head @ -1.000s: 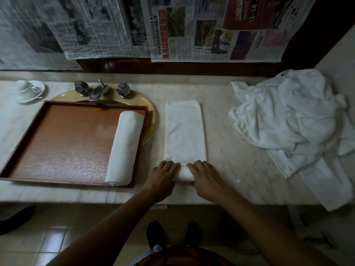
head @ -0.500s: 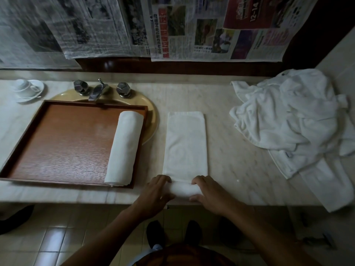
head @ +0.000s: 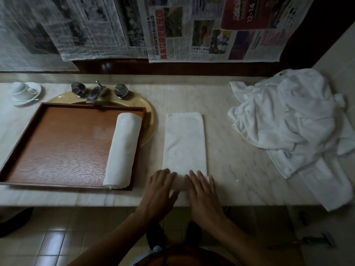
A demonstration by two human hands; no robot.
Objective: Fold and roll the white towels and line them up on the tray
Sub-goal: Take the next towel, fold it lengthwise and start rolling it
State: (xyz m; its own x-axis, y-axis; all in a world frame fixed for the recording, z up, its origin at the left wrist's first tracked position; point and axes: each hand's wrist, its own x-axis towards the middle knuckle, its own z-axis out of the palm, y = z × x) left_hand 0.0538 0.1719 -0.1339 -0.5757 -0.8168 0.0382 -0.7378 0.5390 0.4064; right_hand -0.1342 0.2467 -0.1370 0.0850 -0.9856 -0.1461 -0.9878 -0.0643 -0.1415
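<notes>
Fingers (head: 199, 176) lie straight and flat, holding nothing. They press down on the small roll (head: 179, 182) started at the near end of the folded towel (head: 185, 143). The left hand (head: 160, 187) covers the roll's left part and the right hand (head: 203, 191) its right part, with a narrow gap between them. The rest of the towel is a long flat strip running away from the person across the marble counter (head: 240, 169), just to the right of the tray (head: 92, 105).

I would say this is the rolling step for the second towel, and it is only just begun, since most of the strip is unrolled. One finished rolled towel (head: 123, 150) already lies along the right side of the tray. A loose heap of white towels (head: 292, 116) waits at the far right of the counter.

The next move, as I judge it, calls for both palms to push forward together with even pressure, so that the roll stays tight and its ends stay square. A lopsided push could make it cone out. Once rolled, it needs lifting into the tray, on the bare wood to the left of the first.
</notes>
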